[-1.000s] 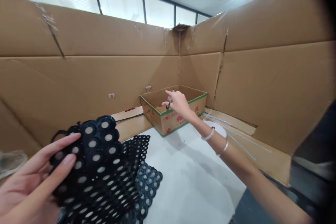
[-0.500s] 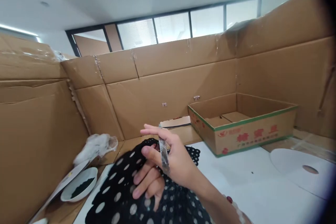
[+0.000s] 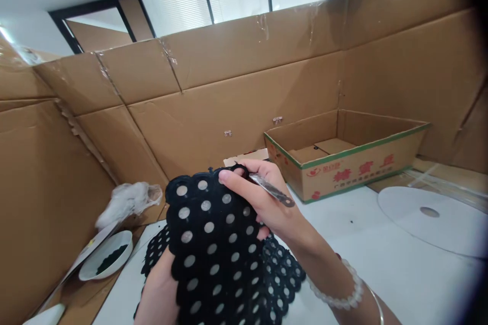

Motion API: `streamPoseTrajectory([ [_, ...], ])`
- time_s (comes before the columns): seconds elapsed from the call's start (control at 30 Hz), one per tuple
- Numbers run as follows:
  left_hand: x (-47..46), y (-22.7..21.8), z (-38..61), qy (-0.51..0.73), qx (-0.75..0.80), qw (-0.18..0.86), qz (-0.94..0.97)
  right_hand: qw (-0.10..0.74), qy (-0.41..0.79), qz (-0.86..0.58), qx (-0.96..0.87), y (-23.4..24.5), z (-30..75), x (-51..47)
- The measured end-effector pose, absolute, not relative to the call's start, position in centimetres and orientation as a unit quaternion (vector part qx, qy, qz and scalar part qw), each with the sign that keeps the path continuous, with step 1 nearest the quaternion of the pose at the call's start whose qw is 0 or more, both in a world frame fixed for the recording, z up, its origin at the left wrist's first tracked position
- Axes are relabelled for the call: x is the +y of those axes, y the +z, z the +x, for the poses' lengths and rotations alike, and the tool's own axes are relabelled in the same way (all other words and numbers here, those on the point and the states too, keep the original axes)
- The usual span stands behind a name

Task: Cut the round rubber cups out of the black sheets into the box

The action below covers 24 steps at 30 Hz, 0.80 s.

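A black, flexible sheet (image 3: 223, 233) with a scalloped edge and rows of pale round spots hangs upright before me. My left hand (image 3: 158, 289) grips it from behind at the left side; most of its fingers are hidden by the sheet. At the top right corner, my right hand (image 3: 263, 188) pinches the edge between thumb and fingers. The same hand holds slim metal tweezers (image 3: 272, 190), their flat rear end sticking out past the thumb's base. More black spotted sheet (image 3: 284, 274) lies beneath on the white surface.
A shallow cardboard box (image 3: 358, 167) with a green rim stands at the back right. A white disc with a centre hole (image 3: 404, 223) lies in front of it. On the left are a white bowl (image 3: 127, 249) holding black bits and a crumpled plastic bag (image 3: 131, 200). Cardboard walls (image 3: 236, 91) enclose the area.
The sheet has been lifted upright, and my left hand now shows at its left side. My right hand has turned and moved onto the top edge. The view has tipped downward.
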<state>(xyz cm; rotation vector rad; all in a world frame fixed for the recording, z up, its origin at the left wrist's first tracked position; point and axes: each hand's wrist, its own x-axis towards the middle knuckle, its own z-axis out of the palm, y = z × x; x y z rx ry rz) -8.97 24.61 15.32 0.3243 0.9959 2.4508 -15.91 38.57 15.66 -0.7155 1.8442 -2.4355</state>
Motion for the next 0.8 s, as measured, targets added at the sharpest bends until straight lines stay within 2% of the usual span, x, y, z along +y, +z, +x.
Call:
streamPoseTrajectory([
  [0.13,25.3,15.7,-9.3,0.877,0.337,0.295,0.175,-0.074,-0.791,-0.245,0.555,15.7,-16.5,38.7],
  [0.33,24.5,13.7,-9.9,0.878,0.301,0.329,0.172,-0.088,-0.785,-0.207,0.577,15.5,-17.3,39.3],
  [0.53,23.7,14.0,-10.2,0.853,0.329,0.387,0.117,-0.123,-0.783,-0.204,0.574,15.7,-17.3,39.3],
  [0.8,23.9,13.4,-10.0,0.877,0.354,0.294,0.141,-0.106,-0.796,-0.197,0.562,15.7,-17.2,39.3],
])
